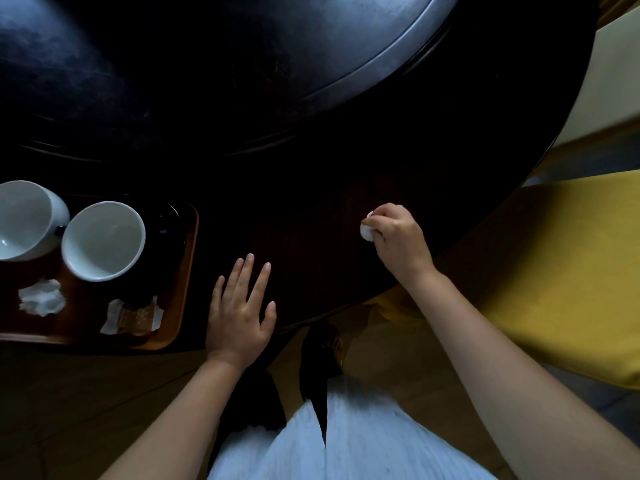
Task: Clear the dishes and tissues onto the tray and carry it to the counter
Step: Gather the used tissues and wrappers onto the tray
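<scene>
A brown tray [183, 271] lies at the left on the dark round table [329, 188]. On it stand two white bowls, one [104, 239] nearer me and one [24, 220] at the left edge. A crumpled white tissue [42, 296] and a torn wrapper [133, 317] lie in the tray's front part. My left hand [240, 311] rests flat on the table, fingers spread, just right of the tray. Farther right, my right hand [401, 239] is closed on a small white tissue ball [366, 231] at table level.
A large lazy Susan with a metal rim [381, 60] fills the table's centre. A chair with a yellow seat [571, 271] stands at the right, close to the table edge. Brown floor [69, 410] lies below, and my white clothing [363, 438] shows at the bottom.
</scene>
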